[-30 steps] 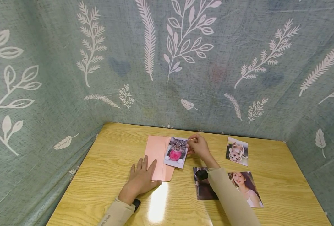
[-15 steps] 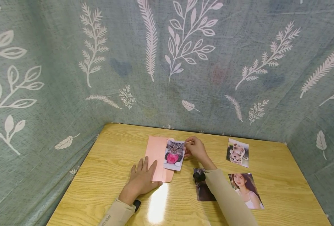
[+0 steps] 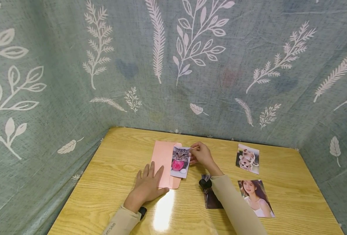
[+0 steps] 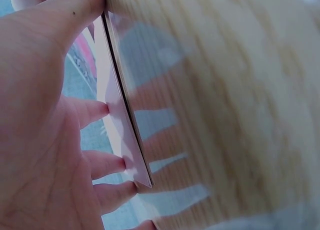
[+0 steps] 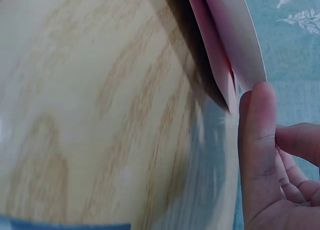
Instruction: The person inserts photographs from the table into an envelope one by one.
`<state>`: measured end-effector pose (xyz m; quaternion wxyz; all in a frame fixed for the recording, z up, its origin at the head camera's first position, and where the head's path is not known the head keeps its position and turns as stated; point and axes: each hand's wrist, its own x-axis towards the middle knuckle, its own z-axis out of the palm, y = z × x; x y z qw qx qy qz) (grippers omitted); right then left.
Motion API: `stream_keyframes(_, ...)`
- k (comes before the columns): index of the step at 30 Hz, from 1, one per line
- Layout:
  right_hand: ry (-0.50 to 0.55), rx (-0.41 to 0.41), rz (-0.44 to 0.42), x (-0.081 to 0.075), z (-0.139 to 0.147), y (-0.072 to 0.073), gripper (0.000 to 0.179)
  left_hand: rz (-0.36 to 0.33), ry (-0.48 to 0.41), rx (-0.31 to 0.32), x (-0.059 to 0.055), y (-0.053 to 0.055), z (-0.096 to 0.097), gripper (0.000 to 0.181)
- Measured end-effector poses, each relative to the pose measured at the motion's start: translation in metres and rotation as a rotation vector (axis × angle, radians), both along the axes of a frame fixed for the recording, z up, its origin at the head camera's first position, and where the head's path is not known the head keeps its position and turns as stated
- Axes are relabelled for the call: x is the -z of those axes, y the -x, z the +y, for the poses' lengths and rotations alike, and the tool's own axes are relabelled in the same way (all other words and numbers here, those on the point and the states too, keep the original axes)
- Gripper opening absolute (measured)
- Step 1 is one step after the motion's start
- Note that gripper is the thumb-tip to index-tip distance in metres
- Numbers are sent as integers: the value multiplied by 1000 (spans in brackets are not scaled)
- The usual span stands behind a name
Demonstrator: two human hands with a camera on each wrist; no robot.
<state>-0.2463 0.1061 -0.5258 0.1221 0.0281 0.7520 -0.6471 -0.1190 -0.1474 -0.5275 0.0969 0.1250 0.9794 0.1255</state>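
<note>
A pink envelope [image 3: 162, 151] lies on the table, its flap side to the right. My left hand [image 3: 147, 185] presses on its lower left part with fingers spread; the left wrist view has the fingertips [image 4: 117, 164] touching the envelope's surface. Over the envelope's right side is a photo of a cat with a red heart-like shape [image 3: 180, 161]. The right hand [image 3: 202, 156] pinches this photo's upper right edge between thumb and finger. From the right wrist, the photo's pale back [image 5: 235, 29] stands slightly raised over the pink flap [image 5: 215, 64]. Whether its left edge is inside the envelope is hidden.
Right of the hands lie a kitten photo [image 3: 247, 159] and a portrait photo of a person [image 3: 256, 198]. A dark photo [image 3: 212, 199] is partly covered by the right forearm. Behind the wooden table [image 3: 126, 140] hangs a leaf-patterned green-blue cloth [image 3: 173, 104].
My right hand has shifted slightly left and down with the cat photo, which now sits more upright over the envelope's right side. The left hand has stayed in place.
</note>
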Motion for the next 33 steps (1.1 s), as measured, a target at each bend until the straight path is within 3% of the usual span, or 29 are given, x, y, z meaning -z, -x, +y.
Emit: stream_keyframes(33, -15, -53, -16, 7, -33, 7, 23, -12, -1, -5, 3, 1, 1, 94)
